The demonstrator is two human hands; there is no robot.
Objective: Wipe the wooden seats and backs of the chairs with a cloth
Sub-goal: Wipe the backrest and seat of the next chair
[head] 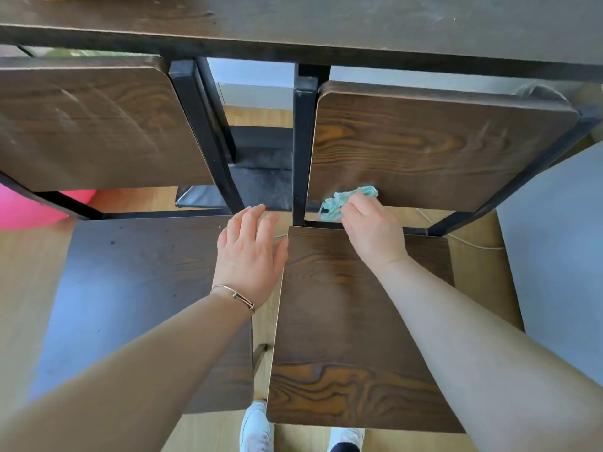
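Observation:
Two dark wooden chairs with black metal frames stand side by side below me. My right hand [372, 230] grips a crumpled teal cloth [346, 200] against the lower left corner of the right chair's back [440, 145]. The right chair's seat [352, 327] lies under that forearm. My left hand [251, 252], a thin bracelet at its wrist, hovers with fingers spread over the gap between the two seats, at the right edge of the left chair's seat [137, 288]. The left chair's back [91, 125] stands untouched further up.
A dark wooden table [326, 24] runs across the top, the chair backs close against its edge. A pink object [23, 210] shows at the left under the left chair. Pale wooden floor and my white shoes [257, 429] lie below.

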